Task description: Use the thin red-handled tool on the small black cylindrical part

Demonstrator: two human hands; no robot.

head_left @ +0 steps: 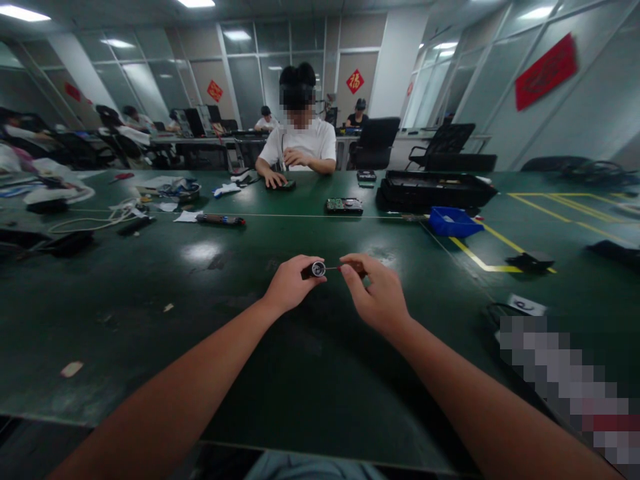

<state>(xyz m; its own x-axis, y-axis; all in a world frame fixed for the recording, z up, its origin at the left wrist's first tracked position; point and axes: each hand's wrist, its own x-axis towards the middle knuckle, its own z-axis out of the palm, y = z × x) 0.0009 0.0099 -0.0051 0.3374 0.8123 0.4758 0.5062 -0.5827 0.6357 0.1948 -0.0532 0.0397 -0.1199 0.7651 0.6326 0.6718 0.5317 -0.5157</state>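
Black and short, a tube with a shiny round end is pinched in the left hand, above the middle of the green tabletop. A thin rod with a red part is pinched in the right hand and pointed at the tube; whether they touch cannot be told. The hands are held apart. Farther off, toward the right edge, a blue plastic bin is seen.

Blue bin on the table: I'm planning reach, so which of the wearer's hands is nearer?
Right. The right hand is left of the blue bin and nearer the wearer; the left hand is farther left.
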